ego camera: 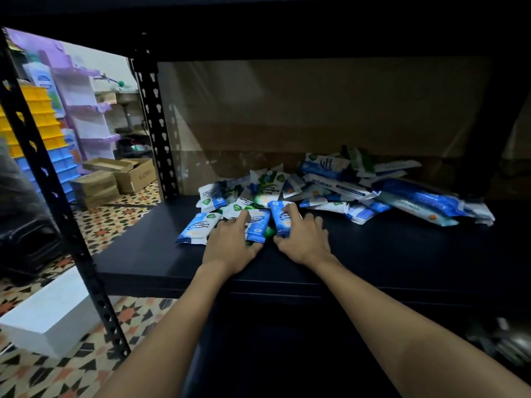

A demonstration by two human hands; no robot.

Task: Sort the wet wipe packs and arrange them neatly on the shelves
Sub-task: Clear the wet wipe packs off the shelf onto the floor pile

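Now both arms outstretched, left hand [230, 242] fingers gripping one blue pack [256, 225], right hand [304, 239] another [283, 218].

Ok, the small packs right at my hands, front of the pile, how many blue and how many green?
Blue small packs: 3
Green small pack, partly covered: 1
Total: 4
Pile behind: too jumbled to count.

The picture is dim inside the black shelf [373, 254], whose top and right side sink into deep shadow. Brighter light enters from the room at left, lighting the tiled floor [115, 222]. Wide-angle bending curves the edges; the lower right corner is blurred.
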